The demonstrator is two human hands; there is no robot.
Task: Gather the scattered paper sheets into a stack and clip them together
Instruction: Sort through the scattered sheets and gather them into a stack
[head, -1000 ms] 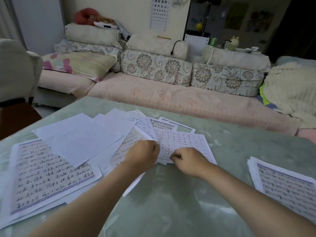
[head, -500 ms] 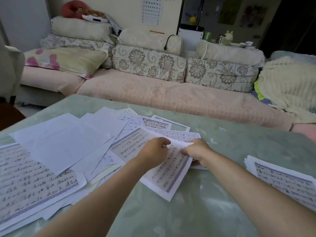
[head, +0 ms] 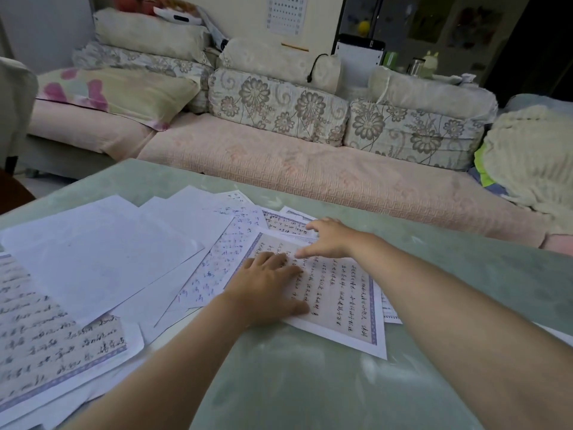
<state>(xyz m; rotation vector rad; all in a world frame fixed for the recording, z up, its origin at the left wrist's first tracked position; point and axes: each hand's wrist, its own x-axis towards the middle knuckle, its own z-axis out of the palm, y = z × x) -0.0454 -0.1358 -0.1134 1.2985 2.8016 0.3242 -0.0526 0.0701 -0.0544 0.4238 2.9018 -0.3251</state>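
White paper sheets (head: 102, 259), some purple-bordered with dark handwriting, lie on a pale green marbled tabletop (head: 310, 383); pink sofa (head: 325, 175), grey floral cushions (head: 279, 107), cream blanket (head: 533, 150).

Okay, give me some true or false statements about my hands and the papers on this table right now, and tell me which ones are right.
1. The left hand lies flat on a bordered handwritten sheet. True.
2. The right hand holds a clip. False: no clip is in view; its straight fingers reach out over a farther sheet.
3. All the paper sits in one neat stack. False: the sheets lie fanned and overlapping across the table.
4. A blank white sheet lies to the left of the left hand. True.
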